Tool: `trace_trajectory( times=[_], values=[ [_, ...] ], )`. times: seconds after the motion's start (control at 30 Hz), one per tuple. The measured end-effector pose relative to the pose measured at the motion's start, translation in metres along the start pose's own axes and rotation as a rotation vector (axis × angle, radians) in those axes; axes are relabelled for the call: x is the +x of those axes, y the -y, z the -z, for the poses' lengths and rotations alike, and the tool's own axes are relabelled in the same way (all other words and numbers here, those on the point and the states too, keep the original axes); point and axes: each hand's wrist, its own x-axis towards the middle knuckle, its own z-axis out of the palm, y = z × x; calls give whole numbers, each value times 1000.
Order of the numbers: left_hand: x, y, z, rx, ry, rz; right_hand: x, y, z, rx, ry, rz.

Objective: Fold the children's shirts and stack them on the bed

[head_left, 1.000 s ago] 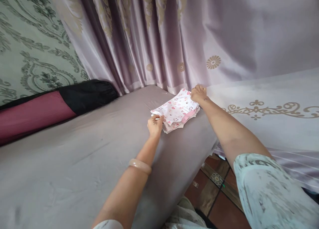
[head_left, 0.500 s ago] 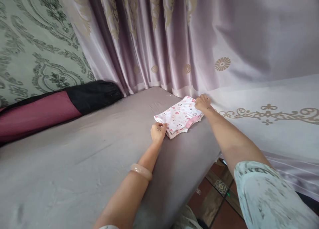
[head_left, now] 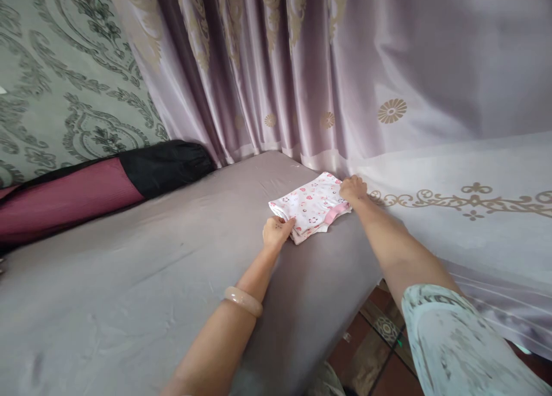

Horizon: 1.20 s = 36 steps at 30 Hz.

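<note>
A small folded garment, white with a pink and red print and a pink band, lies in layers near the far right corner of the bed. My left hand pinches its near left corner, thumb on top and the other fingers partly hidden. At the opposite end, my right hand is closed over the garment's right edge. Its fingertips are hidden. A pale bangle circles my left forearm.
The bed has a grey sheet. A long pink and black bag lies along the patterned wall. Lilac curtains hang behind the bed and to the right. Tiled floor shows below the bed's right edge.
The view has shifted slightly, so everything sits a little lower and further right. Both hands stay on the garment, which keeps nearly the same place and shape.
</note>
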Motion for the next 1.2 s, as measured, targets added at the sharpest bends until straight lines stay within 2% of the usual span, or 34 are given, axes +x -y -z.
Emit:
trace_trajectory(
  times=[0.1, 0.2, 0.3, 0.4, 0.53, 0.67, 0.73, 0.83, 0.93, 1.0, 1.07, 1.2],
  values=[
    [-2, 1, 0, 0, 10, -23, -12, 10, 1, -16, -156, 88],
    [-7, 3, 1, -36, 14, -46, -22, 20, -2, 7, -207, 322],
    [-13, 7, 6, -63, 35, -80, -24, 26, -10, 33, -67, 405],
    [-19, 15, 18, -34, 53, -102, -21, 26, -18, 55, 105, 310],
    [-20, 34, 50, 48, 14, -108, -16, 23, -22, 66, 150, 272],
    [-18, 64, 96, 210, -81, -134, -19, 26, -15, 47, 150, 255],
    [-18, 83, 123, 316, -139, -137, -28, 36, -10, 29, 82, 260],
    [-19, 113, 161, 484, -228, -138, -56, 61, -6, 75, -22, 447],
    [-24, 138, 192, 629, -279, -153, -88, 86, -9, 153, 72, 652],
    [-29, 153, 208, 699, -302, -157, -101, 96, -12, 171, 114, 673],
    [-32, 165, 218, 747, -317, -172, -106, 101, -16, 168, 102, 654],
    [-36, 180, 221, 794, -367, -218, -102, 98, -16, 155, 47, 650]
  ],
)
